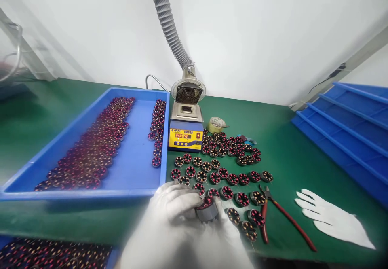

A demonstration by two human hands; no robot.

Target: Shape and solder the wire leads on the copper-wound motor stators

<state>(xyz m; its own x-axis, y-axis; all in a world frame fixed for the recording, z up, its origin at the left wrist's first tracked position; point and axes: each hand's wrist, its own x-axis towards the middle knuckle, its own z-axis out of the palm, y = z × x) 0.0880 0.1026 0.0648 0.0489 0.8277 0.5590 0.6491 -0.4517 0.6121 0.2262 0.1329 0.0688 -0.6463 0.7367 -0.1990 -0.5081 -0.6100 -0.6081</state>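
At the near side of the bench, the left hand and right hand grasped one wound ring, seemingly positioning it; the next move likely called for steady grip.

Green bench | blue tray | CM 550 unit | tub | coil rings | red-handled cutters | white glove

A white wall stands behind the ribbed grey exhaust duct, brightly lit, with soft slanting shadows left of the duct. Below the duct spreads a green workbench top. A pale frame post leans at the duct's far left, another post at its far right.
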